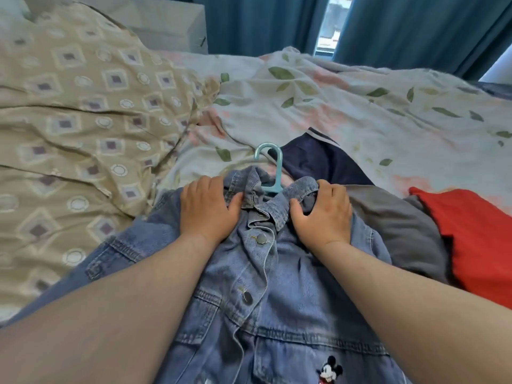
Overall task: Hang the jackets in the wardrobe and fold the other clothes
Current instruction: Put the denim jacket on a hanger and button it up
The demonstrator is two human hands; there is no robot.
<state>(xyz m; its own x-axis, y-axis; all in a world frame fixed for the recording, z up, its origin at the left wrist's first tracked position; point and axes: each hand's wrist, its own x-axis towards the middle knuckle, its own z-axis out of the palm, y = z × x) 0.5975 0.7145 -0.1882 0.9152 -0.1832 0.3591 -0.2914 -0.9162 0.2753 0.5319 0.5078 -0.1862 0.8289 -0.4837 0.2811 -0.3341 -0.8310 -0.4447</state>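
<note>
Right hand (321, 214): clenched on collar side of denim jacket (263, 286), fabric bunched under thumb.
Left hand (207, 209): palm down on opposite shoulder; grip not determinable.
Jacket: front up on bed (360, 106), long axis toward body.
Hanger (270, 167): seated in neck, hook pointing away, between hands, slightly nearer right.
Likely next: lift by hook.
</note>
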